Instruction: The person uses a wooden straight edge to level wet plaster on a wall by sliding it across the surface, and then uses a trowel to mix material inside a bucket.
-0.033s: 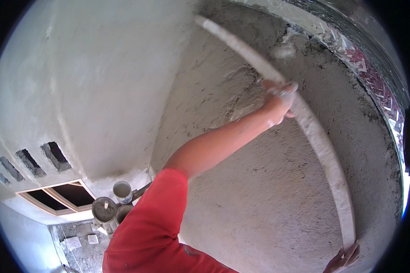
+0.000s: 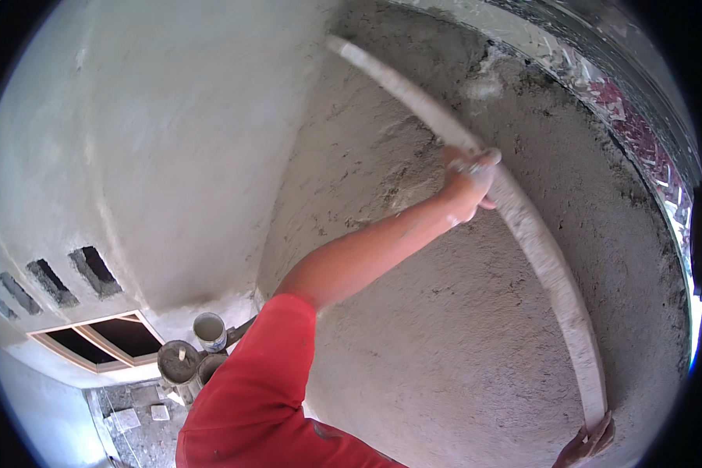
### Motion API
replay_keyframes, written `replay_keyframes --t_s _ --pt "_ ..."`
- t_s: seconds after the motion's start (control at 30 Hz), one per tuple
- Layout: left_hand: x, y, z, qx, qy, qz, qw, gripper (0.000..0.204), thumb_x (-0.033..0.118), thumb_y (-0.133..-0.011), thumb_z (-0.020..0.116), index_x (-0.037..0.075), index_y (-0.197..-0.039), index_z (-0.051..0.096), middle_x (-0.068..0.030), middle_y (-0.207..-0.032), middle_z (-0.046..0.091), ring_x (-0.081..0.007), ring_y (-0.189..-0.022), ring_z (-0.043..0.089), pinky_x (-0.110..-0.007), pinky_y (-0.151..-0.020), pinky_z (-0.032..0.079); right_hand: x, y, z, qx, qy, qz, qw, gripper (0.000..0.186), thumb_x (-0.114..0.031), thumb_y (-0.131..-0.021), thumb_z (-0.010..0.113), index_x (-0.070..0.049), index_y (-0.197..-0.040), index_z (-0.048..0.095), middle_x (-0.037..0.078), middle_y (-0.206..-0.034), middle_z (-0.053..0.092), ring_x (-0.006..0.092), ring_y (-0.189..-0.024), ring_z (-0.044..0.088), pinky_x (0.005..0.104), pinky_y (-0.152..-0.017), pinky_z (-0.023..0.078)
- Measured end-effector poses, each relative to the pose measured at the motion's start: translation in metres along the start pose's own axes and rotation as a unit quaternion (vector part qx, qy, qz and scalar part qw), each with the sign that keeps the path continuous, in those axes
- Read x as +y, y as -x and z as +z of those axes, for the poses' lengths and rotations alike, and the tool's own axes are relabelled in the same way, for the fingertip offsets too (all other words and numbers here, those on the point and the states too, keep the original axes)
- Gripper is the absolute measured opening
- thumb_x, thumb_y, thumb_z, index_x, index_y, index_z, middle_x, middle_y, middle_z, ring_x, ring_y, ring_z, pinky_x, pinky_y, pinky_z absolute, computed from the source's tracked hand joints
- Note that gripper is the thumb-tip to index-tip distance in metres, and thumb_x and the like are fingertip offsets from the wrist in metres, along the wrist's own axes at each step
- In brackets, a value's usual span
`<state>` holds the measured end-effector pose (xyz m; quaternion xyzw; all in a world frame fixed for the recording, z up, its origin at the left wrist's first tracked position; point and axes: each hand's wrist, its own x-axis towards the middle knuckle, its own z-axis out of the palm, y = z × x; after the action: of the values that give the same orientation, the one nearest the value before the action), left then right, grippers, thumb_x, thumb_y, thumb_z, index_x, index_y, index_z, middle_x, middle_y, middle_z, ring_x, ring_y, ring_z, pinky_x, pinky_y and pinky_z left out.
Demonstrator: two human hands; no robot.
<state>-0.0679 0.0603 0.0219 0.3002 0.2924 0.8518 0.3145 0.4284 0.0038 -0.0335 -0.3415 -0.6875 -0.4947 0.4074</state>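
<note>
A long, pale plastering straightedge (image 2: 550, 261), caked with mortar, lies slantwise across the rough grey plaster wall (image 2: 429, 312); the fisheye view makes it look bowed. My left hand (image 2: 469, 186), smeared with wet plaster, is closed round it above its middle. The left arm reaches up across the wall in a red sleeve. At the lower right, my right hand (image 2: 586, 446) grips the straightedge's bottom end, its fingers partly cut off by the dark rim. The upper end reaches near the corner with the smoother wall.
The smooth plastered wall (image 2: 187, 140) meets the rough one at left. Lower left are slot openings (image 2: 96, 271), a wood-framed window (image 2: 97, 340), a pale bucket (image 2: 210, 331) and a mortar-filled container (image 2: 178, 361). A stained edge (image 2: 632, 117) borders the wall at upper right.
My left hand and the upper part of the straightedge have shifted slightly left and down across the wall. The right hand stays almost where it was, at the lower end.
</note>
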Motion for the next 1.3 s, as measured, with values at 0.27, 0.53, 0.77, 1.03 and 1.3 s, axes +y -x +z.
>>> replay_keyframes --t_s 0.27,0.53,0.77,1.03,1.3 --pt "-0.005 -0.013 -0.008 -0.014 -0.009 0.000 1.000 0.044 0.023 -0.084 0.056 -0.003 -0.102 0.025 -0.0202 -0.099 0.044 -0.0253 -0.083 0.055 -0.032 -0.046 0.057 0.025 -0.007 0.004 -0.076 0.125 -0.042 0.988 0.055 -0.044 -0.086 0.051 -0.002 -0.122 0.045 0.021 -0.109 0.048 0.0316 -0.091 0.053 0.0411 -0.070 0.047" --pt "0.040 -0.026 0.030 0.006 -0.035 0.063 0.997 0.056 0.025 -0.079 0.061 -0.007 -0.108 0.024 -0.0206 -0.097 0.048 -0.0264 -0.079 0.058 -0.034 -0.044 0.057 -0.008 -0.032 0.000 0.030 0.024 0.037 0.999 0.056 -0.049 -0.082 0.056 -0.006 -0.119 0.056 0.020 -0.102 0.057 0.0380 -0.090 0.050 0.0506 -0.078 0.039" --pt "0.054 -0.027 0.049 0.025 -0.052 0.073 0.996 0.051 0.021 -0.083 0.057 -0.003 -0.106 0.019 -0.0262 -0.108 0.044 -0.0306 -0.089 0.057 -0.035 -0.049 0.059 -0.002 -0.039 0.008 0.061 0.005 0.018 0.998 0.055 -0.047 -0.082 0.059 -0.006 -0.118 0.056 0.022 -0.102 0.057 0.0388 -0.093 0.051 0.0509 -0.079 0.039" --pt "0.036 0.010 0.068 -0.039 -0.052 0.048 0.997 0.051 0.022 -0.085 0.055 -0.004 -0.112 0.021 -0.0235 -0.106 0.045 -0.0261 -0.090 0.056 -0.027 -0.050 0.058 0.029 0.004 -0.005 0.023 0.021 0.059 0.998 0.055 -0.039 -0.080 0.064 -0.002 -0.120 0.053 0.024 -0.100 0.056 0.0407 -0.095 0.050 0.0522 -0.083 0.039" --pt "-0.012 0.065 0.076 -0.092 0.006 0.030 0.995 0.025 0.016 -0.085 0.052 -0.005 -0.091 0.039 -0.0164 -0.087 0.043 -0.0205 -0.072 0.055 -0.027 -0.046 0.057 0.044 0.062 -0.030 0.031 0.030 0.086 0.995 0.050 -0.041 -0.081 0.062 -0.002 -0.112 0.058 0.020 -0.099 0.058 0.0372 -0.093 0.051 0.0502 -0.079 0.041"
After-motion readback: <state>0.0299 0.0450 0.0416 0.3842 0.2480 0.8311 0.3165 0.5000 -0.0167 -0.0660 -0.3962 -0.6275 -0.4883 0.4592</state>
